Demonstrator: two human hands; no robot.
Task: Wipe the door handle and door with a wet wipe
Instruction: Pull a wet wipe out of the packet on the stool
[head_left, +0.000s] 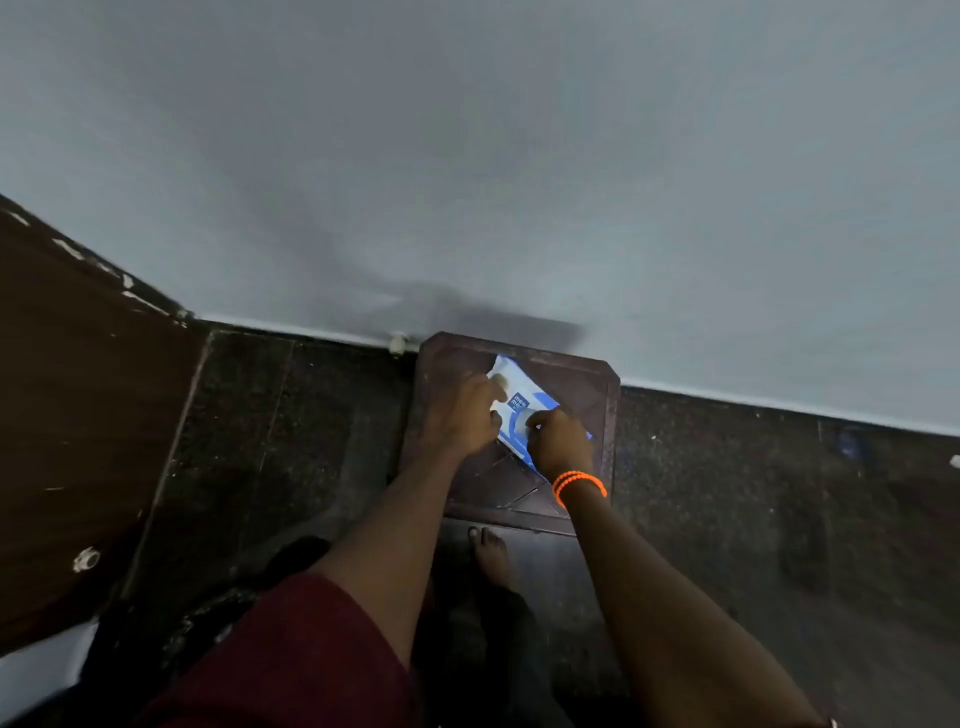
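Head view: pack of wipes lies on low stool by wall, well apart from door at left. L hand fingers clamp its edge to steady it. R hand fingertips pinch its flap, prob. to pull a wipe.

A dark square stool stands against the pale wall (grey-blue) on speckled black floor.

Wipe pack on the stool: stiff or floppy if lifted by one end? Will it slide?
Likely floppy: the wipe pack looks like a soft film pouch, so it would probably sag. Its wrapper may slip on the hard stool, perhaps why the left hand steadies it while the right hand pinches its middle.
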